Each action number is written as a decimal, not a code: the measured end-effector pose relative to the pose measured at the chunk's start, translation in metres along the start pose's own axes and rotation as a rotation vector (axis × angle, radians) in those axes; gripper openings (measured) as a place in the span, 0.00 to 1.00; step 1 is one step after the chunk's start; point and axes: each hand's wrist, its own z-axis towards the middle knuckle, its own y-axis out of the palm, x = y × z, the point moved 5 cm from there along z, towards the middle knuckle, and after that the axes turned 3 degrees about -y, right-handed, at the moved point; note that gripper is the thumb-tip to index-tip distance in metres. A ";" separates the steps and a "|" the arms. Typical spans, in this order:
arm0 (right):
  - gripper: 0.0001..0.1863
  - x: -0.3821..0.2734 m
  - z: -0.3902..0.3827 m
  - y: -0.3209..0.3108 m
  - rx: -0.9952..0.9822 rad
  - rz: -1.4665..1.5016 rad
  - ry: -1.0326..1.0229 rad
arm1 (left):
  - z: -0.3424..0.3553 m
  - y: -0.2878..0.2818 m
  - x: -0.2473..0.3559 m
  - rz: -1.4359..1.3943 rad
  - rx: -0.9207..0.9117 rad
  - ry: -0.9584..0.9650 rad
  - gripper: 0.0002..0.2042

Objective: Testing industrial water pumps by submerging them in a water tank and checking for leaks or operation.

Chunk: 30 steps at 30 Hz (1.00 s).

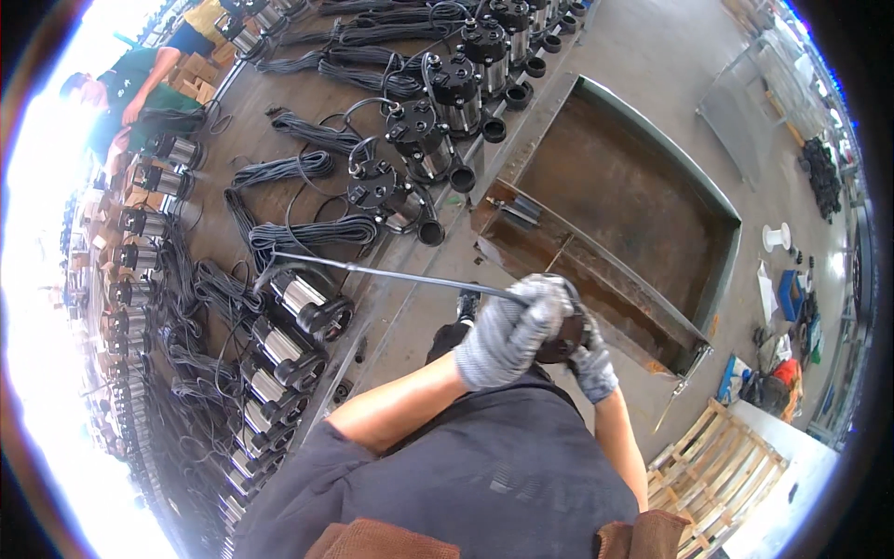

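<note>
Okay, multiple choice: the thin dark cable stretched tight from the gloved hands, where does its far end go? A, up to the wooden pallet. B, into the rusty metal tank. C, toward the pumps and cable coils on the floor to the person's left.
C: the cable runs from the left hand and right hand leftward to the pumps and coiled cables, not to the tank.

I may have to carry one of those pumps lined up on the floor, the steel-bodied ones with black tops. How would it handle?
The pump looks heavy for its size, given its steel body. Lying on its side, the round casing could roll if nudged. Its coiled black cable seems floppy and may trail or snag on lifting.
</note>
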 end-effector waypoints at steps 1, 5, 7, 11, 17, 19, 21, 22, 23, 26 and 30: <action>0.40 0.005 -0.003 -0.012 0.110 0.020 0.052 | 0.007 0.014 0.002 0.018 -0.029 0.041 0.12; 0.32 0.005 -0.026 -0.067 0.287 0.172 -0.164 | 0.030 0.031 -0.019 0.078 -0.240 -0.041 0.07; 0.27 -0.014 -0.029 -0.078 0.301 0.082 -0.105 | 0.041 0.015 -0.039 0.212 -0.221 -0.008 0.10; 0.24 -0.056 -0.016 -0.075 0.443 -0.427 0.030 | 0.040 -0.029 -0.136 -0.064 -0.056 -0.416 0.22; 0.20 -0.078 0.040 -0.084 0.397 -0.839 0.011 | 0.008 -0.069 -0.211 -0.083 0.033 -0.792 0.21; 0.19 -0.057 0.055 -0.113 0.380 -0.941 -0.050 | -0.001 -0.081 -0.177 0.202 -0.171 -0.692 0.16; 0.18 -0.070 0.060 -0.099 0.390 -0.792 0.108 | -0.007 -0.106 -0.102 0.391 -0.279 -0.546 0.14; 0.18 -0.091 0.054 -0.079 0.388 -0.615 0.249 | -0.008 -0.127 -0.069 0.498 -0.272 -0.493 0.13; 0.18 -0.089 0.056 -0.086 0.391 -0.787 0.149 | -0.005 -0.151 -0.039 0.548 -0.201 -0.554 0.13; 0.16 -0.094 0.063 -0.086 0.416 -0.955 0.224 | -0.008 -0.258 -0.007 0.687 0.253 -0.299 0.11; 0.13 -0.103 0.069 -0.068 0.435 -0.952 0.206 | -0.006 -0.381 -0.049 1.334 0.184 -0.421 0.13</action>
